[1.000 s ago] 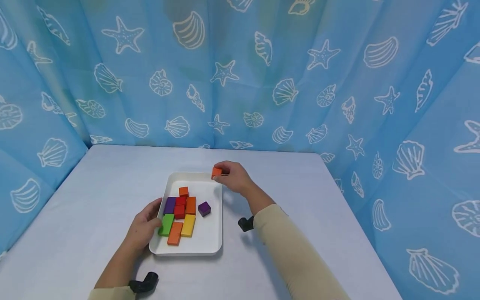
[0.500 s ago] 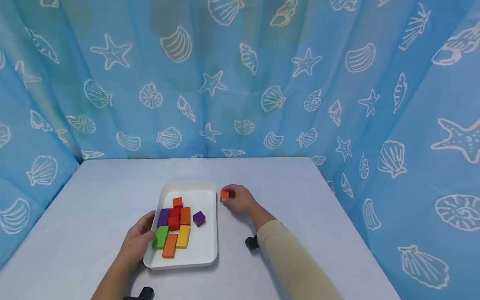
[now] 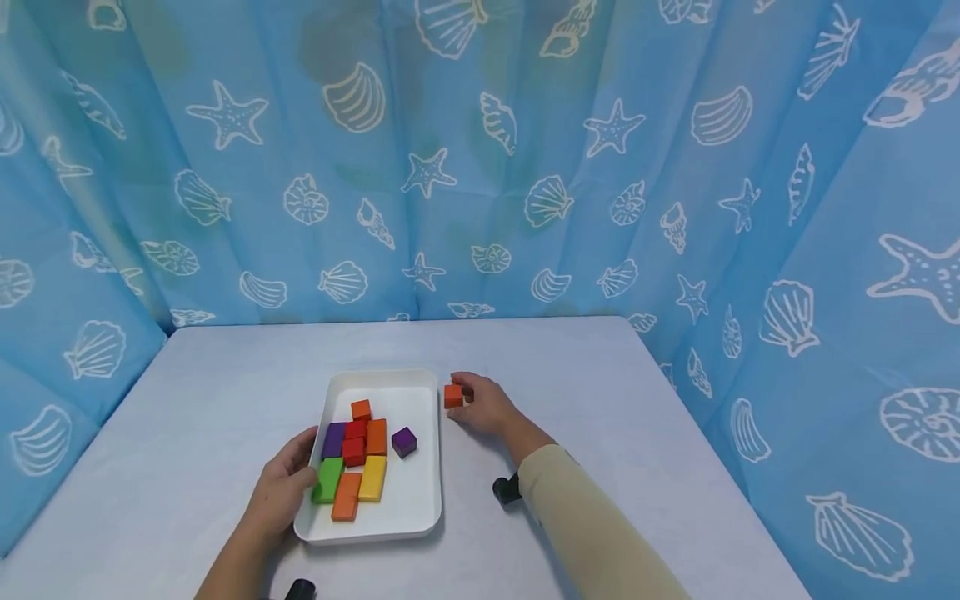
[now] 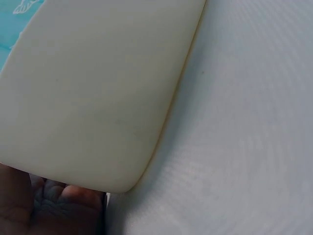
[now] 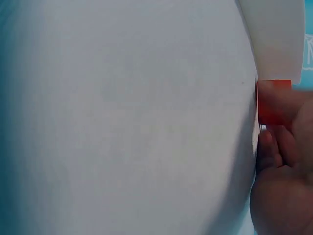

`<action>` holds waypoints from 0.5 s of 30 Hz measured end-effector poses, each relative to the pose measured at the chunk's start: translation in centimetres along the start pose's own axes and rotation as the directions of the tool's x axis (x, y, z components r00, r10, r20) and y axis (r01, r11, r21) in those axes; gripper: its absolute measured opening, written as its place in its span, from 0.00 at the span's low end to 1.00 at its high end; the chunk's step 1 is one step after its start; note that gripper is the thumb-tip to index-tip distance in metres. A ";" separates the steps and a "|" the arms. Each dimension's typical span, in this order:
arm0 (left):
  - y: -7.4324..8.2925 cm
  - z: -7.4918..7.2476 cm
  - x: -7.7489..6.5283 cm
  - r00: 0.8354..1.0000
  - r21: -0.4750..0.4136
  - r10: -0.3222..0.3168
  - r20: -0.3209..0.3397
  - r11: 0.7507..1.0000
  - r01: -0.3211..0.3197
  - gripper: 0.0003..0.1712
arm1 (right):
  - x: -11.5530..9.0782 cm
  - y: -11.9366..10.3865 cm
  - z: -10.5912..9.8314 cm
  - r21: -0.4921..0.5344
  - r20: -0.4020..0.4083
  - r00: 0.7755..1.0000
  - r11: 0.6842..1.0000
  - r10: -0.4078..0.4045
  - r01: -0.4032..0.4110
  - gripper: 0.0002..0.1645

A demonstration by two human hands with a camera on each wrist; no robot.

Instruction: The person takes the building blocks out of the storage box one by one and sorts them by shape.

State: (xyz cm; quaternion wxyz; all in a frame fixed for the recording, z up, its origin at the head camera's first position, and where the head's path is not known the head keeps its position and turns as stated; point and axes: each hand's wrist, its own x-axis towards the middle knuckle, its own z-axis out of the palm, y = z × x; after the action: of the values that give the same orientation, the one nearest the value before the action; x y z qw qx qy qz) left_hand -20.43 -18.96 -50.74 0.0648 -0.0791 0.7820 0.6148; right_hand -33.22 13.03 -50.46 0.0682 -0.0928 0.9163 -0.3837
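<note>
"What's there?"
"A white table (image 3: pixel 577 392), with a white tray (image 3: pixel 416 500) on it."
"And hands?"
"The left hand (image 3: pixel 277 487) holds the tray at nine o'clock. The right hand (image 3: pixel 483 407) has thumb and fingers around an orange cube (image 3: pixel 453 396), just outside the tray at two o'clock."
"Squeezing it?"
"I can't tell."

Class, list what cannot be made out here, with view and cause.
Left wrist: blocks, hidden by the tray.
Left wrist: part of the left hand, below the bottom edge.
Right wrist: part of the orange cube outside the tray, behind the right hand.
Head: left black device, cut by the bottom edge.
</note>
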 end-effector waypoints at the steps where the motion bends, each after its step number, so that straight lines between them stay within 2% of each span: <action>1: -0.1 0.0 0.0 1.000 -0.002 0.003 0.001 1.000 -0.003 0.48 | 0.1 -0.1 -0.1 -0.035 0.012 1.000 0.999 0.007 -0.007 0.53; 4: -0.3 0.0 0.0 1.000 -0.013 0.021 0.009 1.000 -0.021 0.47 | 0.2 -0.5 -0.6 -0.149 0.043 0.999 0.989 0.013 -0.007 0.70; 6: -0.4 0.0 0.0 0.999 -0.021 0.036 0.013 0.999 -0.035 0.46 | 0.1 -0.9 -0.9 -0.193 0.052 0.999 0.981 -0.011 0.021 0.74; 12: -0.5 -0.4 0.0 0.998 -0.025 0.055 0.015 0.998 -0.054 0.46 | 0.0 -3.8 -1.5 -0.097 0.036 0.995 0.991 -0.089 0.092 0.67; 15: -0.5 -0.6 0.0 0.999 -0.023 0.049 0.014 0.999 -0.049 0.45 | 0.3 -5.8 -1.2 -0.062 0.019 0.996 0.994 -0.092 0.093 0.64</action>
State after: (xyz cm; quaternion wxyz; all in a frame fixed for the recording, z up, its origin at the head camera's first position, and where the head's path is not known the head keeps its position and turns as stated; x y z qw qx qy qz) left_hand -20.35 -19.62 -51.08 0.0545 -0.0562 0.7763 0.6255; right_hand -33.08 9.74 -45.47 0.0547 -0.1405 0.9219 -0.3568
